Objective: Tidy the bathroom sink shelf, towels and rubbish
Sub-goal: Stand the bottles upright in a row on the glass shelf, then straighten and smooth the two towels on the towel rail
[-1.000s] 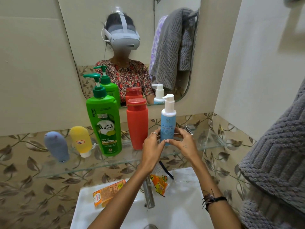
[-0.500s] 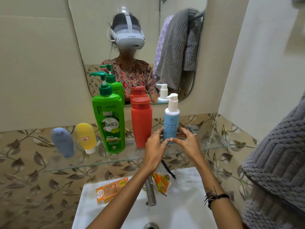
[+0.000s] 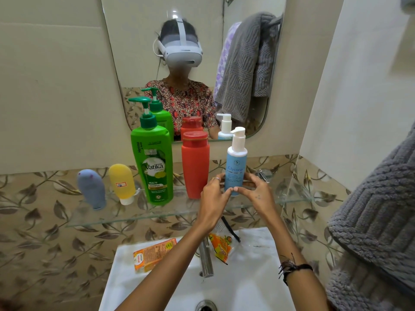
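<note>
Now blue pump bottle (image 3: 234, 173) upright on glass shelf (image 3: 157, 213), both hands gripping

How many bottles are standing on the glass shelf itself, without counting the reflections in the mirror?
5. From left to right: grey-blue tube bottle, yellow tube bottle, green shampoo pump bottle, red bottle, and blue pump bottle, which both hands hold.

The base of the blue pump bottle (image 3: 235, 169) is hidden by fingers, the grey towel (image 3: 379, 221) is cut off at right, and the sink (image 3: 253, 286) drain is cropped below.
</note>
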A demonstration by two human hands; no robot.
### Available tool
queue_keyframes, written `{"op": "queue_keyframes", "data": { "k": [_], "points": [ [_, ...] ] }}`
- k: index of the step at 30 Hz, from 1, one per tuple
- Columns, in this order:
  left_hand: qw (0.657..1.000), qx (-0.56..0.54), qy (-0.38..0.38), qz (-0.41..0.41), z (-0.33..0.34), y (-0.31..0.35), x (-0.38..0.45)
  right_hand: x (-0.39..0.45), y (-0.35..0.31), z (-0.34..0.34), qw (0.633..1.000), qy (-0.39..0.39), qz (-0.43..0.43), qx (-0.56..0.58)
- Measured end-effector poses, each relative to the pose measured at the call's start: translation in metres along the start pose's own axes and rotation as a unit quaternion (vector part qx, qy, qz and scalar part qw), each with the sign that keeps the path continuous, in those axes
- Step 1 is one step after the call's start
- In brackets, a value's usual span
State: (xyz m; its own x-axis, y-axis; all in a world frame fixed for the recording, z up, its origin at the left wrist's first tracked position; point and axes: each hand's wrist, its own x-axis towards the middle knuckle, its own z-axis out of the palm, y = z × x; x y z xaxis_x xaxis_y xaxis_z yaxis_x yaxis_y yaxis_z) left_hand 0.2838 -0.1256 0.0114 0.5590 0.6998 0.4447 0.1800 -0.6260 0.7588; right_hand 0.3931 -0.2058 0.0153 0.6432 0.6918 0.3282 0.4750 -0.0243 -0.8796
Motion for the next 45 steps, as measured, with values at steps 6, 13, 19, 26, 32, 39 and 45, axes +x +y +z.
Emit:
{"op": "queue_keyframes", "data": {
  "k": [6,13,19,26,32,39,45],
  "points": [
    [1.000,0.012,0.003,-0.004,0.003,0.001,-0.002,-0.002,0.000,0.000,1.000,-0.005,0.001,-0.002],
    [0.998,0.005,0.057,0.017,0.002,0.007,-0.023,-0.020,-0.001,0.006,0.991,0.131,-0.024,0.012],
    [0.993,0.052,0.069,0.079,-0.012,0.020,-0.038,-0.043,-0.023,0.019,0.960,0.233,-0.152,-0.029],
    [0.986,0.065,0.083,0.131,-0.037,0.041,-0.051,-0.060,-0.052,0.020,0.952,0.227,-0.202,-0.022],
    [0.978,0.051,0.069,0.191,-0.061,0.065,-0.057,-0.080,-0.086,0.010,0.938,0.248,-0.231,-0.067],
    [0.947,0.055,-0.007,0.316,-0.103,0.080,-0.069,-0.115,-0.130,0.002,0.905,0.294,-0.249,-0.178],
    [0.927,-0.028,-0.053,0.371,-0.123,0.095,-0.086,-0.161,-0.173,0.001,0.875,0.338,-0.242,-0.250]
  ]
}}
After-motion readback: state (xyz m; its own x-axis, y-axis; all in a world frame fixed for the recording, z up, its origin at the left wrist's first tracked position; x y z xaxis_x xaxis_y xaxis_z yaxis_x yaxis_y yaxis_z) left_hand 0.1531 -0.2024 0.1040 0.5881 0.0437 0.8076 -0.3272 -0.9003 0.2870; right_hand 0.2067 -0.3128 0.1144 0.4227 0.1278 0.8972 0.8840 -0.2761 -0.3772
